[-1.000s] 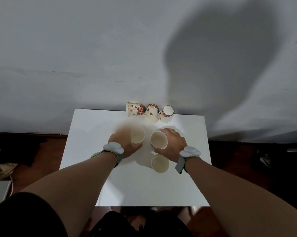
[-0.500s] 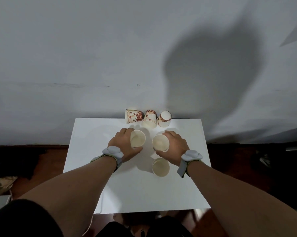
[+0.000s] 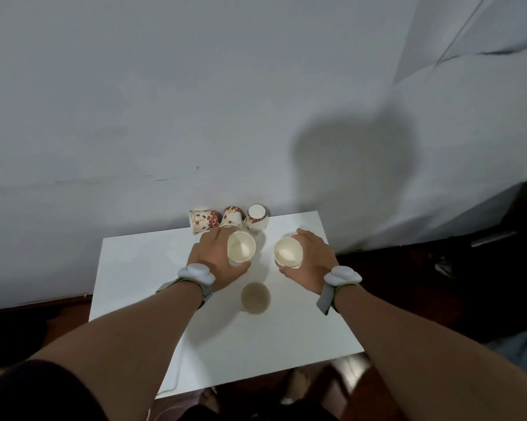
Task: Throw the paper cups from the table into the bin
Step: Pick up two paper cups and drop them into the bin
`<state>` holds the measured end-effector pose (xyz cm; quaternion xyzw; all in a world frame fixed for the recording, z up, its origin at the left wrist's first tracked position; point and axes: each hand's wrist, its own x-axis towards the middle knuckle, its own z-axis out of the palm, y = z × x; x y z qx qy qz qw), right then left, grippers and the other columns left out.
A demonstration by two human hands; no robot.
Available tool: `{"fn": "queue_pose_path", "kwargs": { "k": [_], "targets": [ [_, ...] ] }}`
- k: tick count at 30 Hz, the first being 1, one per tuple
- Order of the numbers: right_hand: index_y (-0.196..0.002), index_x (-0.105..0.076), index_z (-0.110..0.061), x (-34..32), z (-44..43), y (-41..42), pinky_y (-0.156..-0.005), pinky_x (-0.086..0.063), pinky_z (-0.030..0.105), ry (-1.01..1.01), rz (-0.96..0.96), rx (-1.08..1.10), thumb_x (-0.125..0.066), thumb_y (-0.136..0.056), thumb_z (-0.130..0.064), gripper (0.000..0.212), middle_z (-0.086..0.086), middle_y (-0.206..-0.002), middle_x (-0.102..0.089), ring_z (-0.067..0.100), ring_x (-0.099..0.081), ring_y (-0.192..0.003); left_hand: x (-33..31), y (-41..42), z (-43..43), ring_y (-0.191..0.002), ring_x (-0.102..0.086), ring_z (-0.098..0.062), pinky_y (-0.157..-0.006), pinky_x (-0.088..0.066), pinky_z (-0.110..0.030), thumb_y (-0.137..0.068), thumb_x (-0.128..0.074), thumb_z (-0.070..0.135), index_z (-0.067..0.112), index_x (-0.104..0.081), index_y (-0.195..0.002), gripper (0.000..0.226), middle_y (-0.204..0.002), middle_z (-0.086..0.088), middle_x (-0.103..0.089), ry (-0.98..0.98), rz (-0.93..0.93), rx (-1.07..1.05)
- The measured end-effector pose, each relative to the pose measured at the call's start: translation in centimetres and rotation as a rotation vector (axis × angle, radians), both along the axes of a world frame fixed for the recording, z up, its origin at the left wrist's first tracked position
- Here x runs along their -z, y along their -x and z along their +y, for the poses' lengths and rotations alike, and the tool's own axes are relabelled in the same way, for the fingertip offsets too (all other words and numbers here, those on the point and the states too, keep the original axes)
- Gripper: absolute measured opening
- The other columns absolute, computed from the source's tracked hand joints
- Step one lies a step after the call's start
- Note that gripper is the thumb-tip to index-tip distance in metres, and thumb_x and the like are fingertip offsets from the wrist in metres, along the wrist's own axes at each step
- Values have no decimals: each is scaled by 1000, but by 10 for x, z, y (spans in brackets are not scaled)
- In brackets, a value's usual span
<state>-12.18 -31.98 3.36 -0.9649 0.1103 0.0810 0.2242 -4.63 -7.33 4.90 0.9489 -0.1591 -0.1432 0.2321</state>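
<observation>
On the small white table, my left hand grips an upright paper cup from its left side. My right hand grips a second upright cup from its right side. A third upright cup stands free on the table between my wrists, nearer to me. Three patterned cups lie on their sides at the table's far edge against the wall: one on the left, one in the middle, one on the right. No bin is in view.
A grey wall rises right behind the table. Dark floor shows to the right and left of the table. A dark cabinet with a handle stands at the right.
Both hands hold their cups as before; they look slightly raised and spread farther apart. The view has swung right and tilted.
</observation>
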Motion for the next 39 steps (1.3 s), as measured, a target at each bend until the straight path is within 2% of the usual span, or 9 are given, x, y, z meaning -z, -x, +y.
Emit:
{"fn": "queue_pose_path", "kwargs": {
  "k": [7, 13, 20, 35, 39],
  "targets": [
    [-145, -49, -25, -9, -47, 12, -121, -33, 40, -4, -10, 48, -80, -72, -60, 86, -5, -163, -38, 20, -37, -149, -11, 5, -43, -126, -54, -30, -102, -49, -46, -75, -73, 67, 29, -48, -140, 79, -140, -1, -54, -13, -21, 26],
    [-132, -56, -33, -11, -87, 16, -105, -44, 36, -13, -47, 126, -77, -62, -66, 80, -9, -148, -51, 22, -54, -131, -14, 9, -82, -124, -54, -30, -100, -49, -43, -78, -77, 62, 25, -49, -142, 79, -138, -3, -54, -7, -47, 46],
    [-139, -52, -34, -7, -130, 25, -114, -33, 38, -11, -27, 144, -78, -66, -66, 84, -10, -159, -42, 18, -41, -145, -8, 14, -129, -132, -50, -29, -104, -48, -43, -78, -80, 58, 25, -50, -143, 79, -142, -1, -54, 22, -51, 76],
    [-138, -51, -33, 0, -203, 58, -117, -33, 44, -13, 2, 234, -78, -64, -63, 85, -4, -158, -43, 26, -44, -143, 9, 32, -214, -121, -57, -32, -98, -49, -46, -74, -85, 55, 20, -57, -138, 78, -135, -3, -61, 69, -88, 160],
    [-140, -50, -32, 8, -221, 70, -119, -32, 46, -16, 10, 263, -77, -65, -63, 86, -4, -157, -43, 25, -42, -145, 13, 37, -235, -121, -57, -30, -96, -51, -45, -75, -82, 61, 23, -55, -139, 80, -136, -2, -60, 47, -78, 205]
  ]
}}
